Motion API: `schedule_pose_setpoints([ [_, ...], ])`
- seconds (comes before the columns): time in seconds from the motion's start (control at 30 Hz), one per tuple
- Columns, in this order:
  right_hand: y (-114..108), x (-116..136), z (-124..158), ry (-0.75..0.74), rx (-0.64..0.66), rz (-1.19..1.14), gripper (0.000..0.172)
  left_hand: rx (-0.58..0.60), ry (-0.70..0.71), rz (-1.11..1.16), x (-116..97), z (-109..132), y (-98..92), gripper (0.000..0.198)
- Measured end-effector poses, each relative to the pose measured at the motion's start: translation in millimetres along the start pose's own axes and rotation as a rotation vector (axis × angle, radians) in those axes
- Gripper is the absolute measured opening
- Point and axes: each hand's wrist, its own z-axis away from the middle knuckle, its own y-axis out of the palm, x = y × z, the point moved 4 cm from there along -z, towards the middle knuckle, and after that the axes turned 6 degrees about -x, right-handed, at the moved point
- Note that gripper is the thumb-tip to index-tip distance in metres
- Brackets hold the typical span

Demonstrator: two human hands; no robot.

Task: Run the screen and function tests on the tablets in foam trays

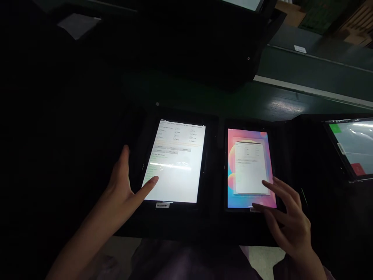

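Two lit tablets lie side by side on a dark surface. The left tablet (175, 167) shows a white page with tick boxes, grey buttons and green text; a barcode label (162, 205) sits at its lower edge. My left hand (124, 186) is at its left side, thumb over the screen and the other fingers apart from it. On the right tablet (250, 171) a shrunken white page shows over a pink and blue background. My right hand (288, 217) is over its lower right corner with fingers spread, one fingertip near the screen; whether it touches I cannot tell.
Farther right lies another tablet (352, 144) with a pale screen and green and red corner patches. A large dark case (204, 42) stands behind. A green ledge (314, 66) with a pale edge strip runs at the back right, with cardboard (291, 13) beyond. The left is very dark.
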Motion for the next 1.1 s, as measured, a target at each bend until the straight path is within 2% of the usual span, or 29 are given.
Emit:
schedule_pose_setpoints([
  [0.1,2.8,5.2,1.0,-0.016,0.064,-0.022,0.028,0.006,0.01,0.019,5.2,-3.3,-0.9,0.119],
  [0.33,11.7,15.9,-4.4,-0.046,0.112,0.04,0.027,0.042,-0.034,0.123,19.8,-10.1,-4.1,0.118],
  [0.5,25.2,23.1,-8.1,-0.047,0.214,0.065,0.028,0.161,-0.038,0.107,25.6,-8.7,-18.1,0.114],
  [0.67,22.1,18.0,-3.8,-0.036,0.052,0.008,0.031,0.334,0.112,0.143,24.7,-3.5,-19.1,0.119],
  [0.93,21.5,15.0,-1.6,-0.019,0.027,-0.006,0.041,0.344,0.163,0.161,29.6,-3.6,-13.9,0.116],
  [1.1,20.5,16.9,-1.1,-0.016,0.03,0.016,0.036,0.31,0.079,0.165,25.3,-1.9,-16.2,0.119],
])
